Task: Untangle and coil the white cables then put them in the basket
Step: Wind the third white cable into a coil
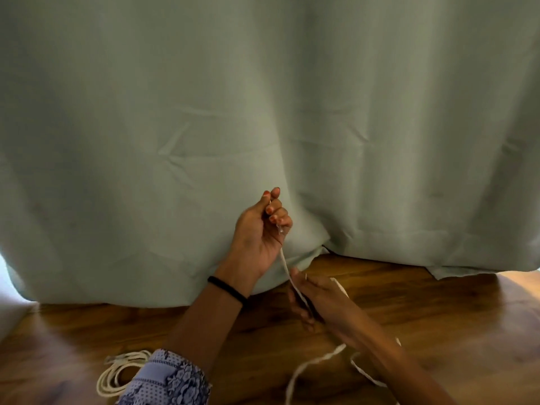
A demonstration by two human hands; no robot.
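Pinching white cable (285, 263): left hand (260, 232) above, right hand (315, 299) clasping lower

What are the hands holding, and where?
Both hold one white cable: the left hand pinches it near its plug end, the right hand grips it lower down.

No readable text, no labels (plain surfaces throughout)

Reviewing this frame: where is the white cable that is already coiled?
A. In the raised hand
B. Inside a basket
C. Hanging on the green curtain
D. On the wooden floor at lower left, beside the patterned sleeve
D: the coiled cable lies on the wooden floor beside the patterned sleeve; both hands hold a different, loose cable.
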